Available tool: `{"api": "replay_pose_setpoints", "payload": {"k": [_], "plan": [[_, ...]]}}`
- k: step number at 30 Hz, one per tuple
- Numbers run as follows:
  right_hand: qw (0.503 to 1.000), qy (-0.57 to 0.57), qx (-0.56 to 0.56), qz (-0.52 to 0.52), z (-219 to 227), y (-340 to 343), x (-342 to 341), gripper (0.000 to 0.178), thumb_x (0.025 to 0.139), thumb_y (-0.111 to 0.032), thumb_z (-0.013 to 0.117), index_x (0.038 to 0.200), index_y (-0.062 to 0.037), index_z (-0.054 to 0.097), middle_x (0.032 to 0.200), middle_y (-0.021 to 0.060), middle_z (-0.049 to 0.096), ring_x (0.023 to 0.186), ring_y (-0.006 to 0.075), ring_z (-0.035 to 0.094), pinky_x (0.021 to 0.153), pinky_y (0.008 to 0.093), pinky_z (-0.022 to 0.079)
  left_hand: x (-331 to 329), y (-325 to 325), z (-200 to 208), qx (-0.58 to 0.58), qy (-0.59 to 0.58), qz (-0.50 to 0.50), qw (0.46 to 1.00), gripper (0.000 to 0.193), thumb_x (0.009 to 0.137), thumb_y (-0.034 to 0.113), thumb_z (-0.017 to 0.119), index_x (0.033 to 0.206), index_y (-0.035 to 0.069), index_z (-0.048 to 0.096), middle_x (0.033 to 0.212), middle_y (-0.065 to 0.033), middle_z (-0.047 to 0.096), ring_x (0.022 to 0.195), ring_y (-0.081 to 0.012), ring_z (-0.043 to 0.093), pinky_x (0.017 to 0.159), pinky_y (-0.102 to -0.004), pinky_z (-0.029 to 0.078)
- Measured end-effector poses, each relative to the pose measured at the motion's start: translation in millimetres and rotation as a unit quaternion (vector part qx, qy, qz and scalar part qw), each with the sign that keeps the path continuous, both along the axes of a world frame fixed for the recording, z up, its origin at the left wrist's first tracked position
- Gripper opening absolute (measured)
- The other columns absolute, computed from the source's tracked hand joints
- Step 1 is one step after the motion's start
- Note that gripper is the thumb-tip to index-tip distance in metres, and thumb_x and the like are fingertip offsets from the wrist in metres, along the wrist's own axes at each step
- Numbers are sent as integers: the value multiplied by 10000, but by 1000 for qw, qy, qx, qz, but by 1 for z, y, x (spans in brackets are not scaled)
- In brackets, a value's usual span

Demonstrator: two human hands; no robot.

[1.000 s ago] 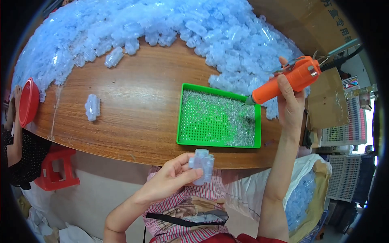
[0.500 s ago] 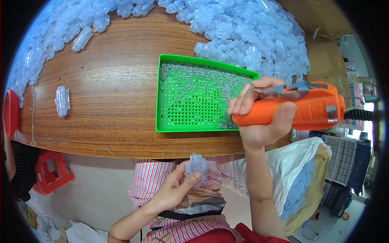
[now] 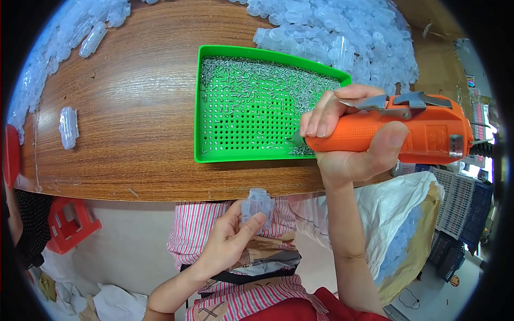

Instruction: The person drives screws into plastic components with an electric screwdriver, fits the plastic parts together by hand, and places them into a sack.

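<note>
My right hand (image 3: 353, 140) is wrapped round an orange electric screwdriver (image 3: 396, 131) with a grey metal lever on its upper side. The tool lies nearly level, its tip at the right part of a green perforated tray (image 3: 202, 107). Small silver screws (image 3: 257, 75) fill the tray's far and right parts, and some stand in its holes. Below the table edge, over my lap, my left hand (image 3: 233, 235) pinches a clear plastic housing (image 3: 258, 206) between thumb and fingers. Whether the screwdriver's tip touches a screw is too small to tell.
Large heaps of clear plastic parts (image 3: 342, 37) cover the back of the wooden table (image 3: 128, 134). One loose plastic part (image 3: 68, 127) lies at the left. A white sack (image 3: 369, 214) of pale parts stands right of my arm, and a red stool (image 3: 69, 224) is at the left.
The view has shifted a little, so the table and tray appear higher and further left. My hands keep their grips; the screwdriver tip remains at the tray's right part.
</note>
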State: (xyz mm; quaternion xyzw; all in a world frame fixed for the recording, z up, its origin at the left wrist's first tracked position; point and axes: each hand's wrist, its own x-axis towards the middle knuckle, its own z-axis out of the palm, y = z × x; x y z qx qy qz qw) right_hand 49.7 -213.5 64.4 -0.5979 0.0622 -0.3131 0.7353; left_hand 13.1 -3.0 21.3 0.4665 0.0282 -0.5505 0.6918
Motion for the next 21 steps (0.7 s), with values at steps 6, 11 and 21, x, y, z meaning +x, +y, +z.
{"api": "replay_pose_setpoints", "payload": {"k": [6,11,21], "plan": [[1000,-2,11,2,-2,-2,0,720,822,-706,449,1025,-19,519,599,75,481,525,173,443,477,325,418,-2,0,0,-7,-20,13,1000,293,961,141,538,1198,-24,486,1037,-27,601,928,-55,544,815,-217,450],[1000,11,-15,12,-3,2,0,720,821,-701,459,1033,-15,515,605,77,484,532,169,441,479,324,414,0,3,-2,-17,-28,-8,999,294,959,120,536,1206,-30,482,1043,-25,602,903,-40,540,791,-200,450],[991,-16,-66,119,47,46,-45,671,778,-683,578,999,-58,478,626,51,508,587,181,500,469,298,456,-3,4,-7,-32,-14,24,999,301,951,112,548,1209,-34,497,1058,-33,613,882,-40,561,776,-208,474]]}}
